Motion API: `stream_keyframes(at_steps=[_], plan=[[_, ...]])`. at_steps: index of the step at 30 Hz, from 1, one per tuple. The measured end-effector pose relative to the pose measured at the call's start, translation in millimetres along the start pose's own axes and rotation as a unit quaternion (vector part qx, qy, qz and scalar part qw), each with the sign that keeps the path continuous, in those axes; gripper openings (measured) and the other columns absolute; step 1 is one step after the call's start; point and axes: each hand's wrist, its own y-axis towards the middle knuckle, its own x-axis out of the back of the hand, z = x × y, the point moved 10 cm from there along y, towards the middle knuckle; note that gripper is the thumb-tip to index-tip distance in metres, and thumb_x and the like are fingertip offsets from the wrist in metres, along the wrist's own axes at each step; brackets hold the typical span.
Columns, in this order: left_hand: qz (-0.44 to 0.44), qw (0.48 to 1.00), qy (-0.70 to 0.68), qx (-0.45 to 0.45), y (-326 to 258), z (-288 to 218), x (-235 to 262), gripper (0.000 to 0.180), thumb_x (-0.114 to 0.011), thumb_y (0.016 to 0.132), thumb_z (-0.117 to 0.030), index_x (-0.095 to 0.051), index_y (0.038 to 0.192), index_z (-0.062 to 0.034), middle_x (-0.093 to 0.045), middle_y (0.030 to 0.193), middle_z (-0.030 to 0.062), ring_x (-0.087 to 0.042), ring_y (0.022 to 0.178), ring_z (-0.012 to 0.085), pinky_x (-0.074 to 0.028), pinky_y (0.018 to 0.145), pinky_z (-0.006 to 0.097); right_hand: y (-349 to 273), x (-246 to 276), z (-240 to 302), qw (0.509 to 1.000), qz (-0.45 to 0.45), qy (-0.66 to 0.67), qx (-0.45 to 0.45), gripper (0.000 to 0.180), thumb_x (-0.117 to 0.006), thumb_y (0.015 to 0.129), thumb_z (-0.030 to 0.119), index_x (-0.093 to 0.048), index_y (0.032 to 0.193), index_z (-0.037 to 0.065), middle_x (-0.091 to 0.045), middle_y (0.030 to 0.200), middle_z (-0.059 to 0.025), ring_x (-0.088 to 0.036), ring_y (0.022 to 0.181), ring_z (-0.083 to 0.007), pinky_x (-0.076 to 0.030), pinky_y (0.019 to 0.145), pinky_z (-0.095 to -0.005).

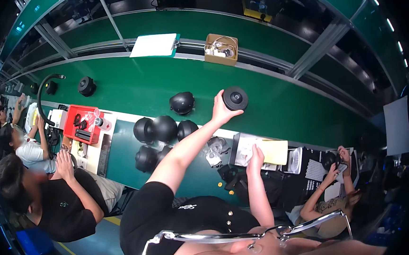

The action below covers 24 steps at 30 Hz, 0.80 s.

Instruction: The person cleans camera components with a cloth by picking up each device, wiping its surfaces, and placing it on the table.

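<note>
Green belt [130, 85]; red tray [82, 123], small parts.

glossy black plastic domes [164, 129], matt green belt [140, 84]

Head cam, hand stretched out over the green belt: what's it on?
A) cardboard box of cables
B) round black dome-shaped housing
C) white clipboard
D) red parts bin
B: the left hand is stretched over the green conveyor belt with its fingers on a round black housing; the clipboard, red bin and cardboard box all lie well away from it.
</note>
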Motion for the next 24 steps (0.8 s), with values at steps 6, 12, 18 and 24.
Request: stream_keyframes(at_steps=[6, 12, 18, 24], plan=[[0.074, 0.945, 0.258, 0.185, 13.5, 94.4, -16.3, 0.128, -0.088, 0.049, -0.064, -0.029, 0.142, 0.0015, -0.045, 0.14, 0.0274, -0.041, 0.135, 0.0369, -0.023, 0.112, 0.064, -56.9, -15.1, 11.8, 0.995, -0.029, 0.028, -0.091, 0.014, -0.059, 0.099, 0.019, -0.063, 0.093, 0.006, -0.063, 0.082, 0.0001, -0.059, 0.068, -0.0086, -0.045, 0.057, -0.0251], [-0.059, 0.845, 0.525, 0.083, 31.6, 61.2, 137.0, 0.114, -0.086, 0.057, -0.059, -0.036, 0.146, -0.0097, -0.027, 0.154, 0.0252, -0.012, 0.147, 0.0435, -0.018, 0.11, 0.071, -60.1, -31.2, 12.1, 0.993, -0.011, 0.044, -0.108, 0.018, -0.058, 0.1, 0.019, -0.064, 0.091, 0.005, -0.06, 0.077, 0.0021, -0.055, 0.064, -0.0062, -0.042, 0.057, -0.023], [0.037, 0.897, 0.429, 0.094, 37.7, 73.5, 190.6, 0.091, -0.089, 0.059, -0.039, -0.048, 0.133, -0.0069, -0.049, 0.135, 0.0196, -0.052, 0.117, 0.0424, -0.045, 0.103, 0.05, -50.8, -68.3, 44.8, 0.989, 0.075, -0.123, 0.005, 0.021, -0.064, 0.096, 0.02, -0.065, 0.107, 0.002, -0.062, 0.085, -0.0003, -0.058, 0.075, -0.0072, -0.047, 0.069, -0.0253], [0.062, 0.988, 0.098, -0.099, -10.6, -9.9, 217.3, 0.086, -0.092, 0.055, -0.03, -0.053, 0.126, 0.0001, -0.061, 0.117, 0.0182, -0.061, 0.11, 0.0307, -0.049, 0.096, 0.041, -34.2, -116.4, 22.2, 0.955, 0.284, 0.064, -0.047, 0.044, -0.07, 0.088, 0.012, -0.056, 0.128, -0.002, -0.068, 0.109, -0.0105, -0.066, 0.097, -0.0164, -0.054, 0.082, -0.0294]])
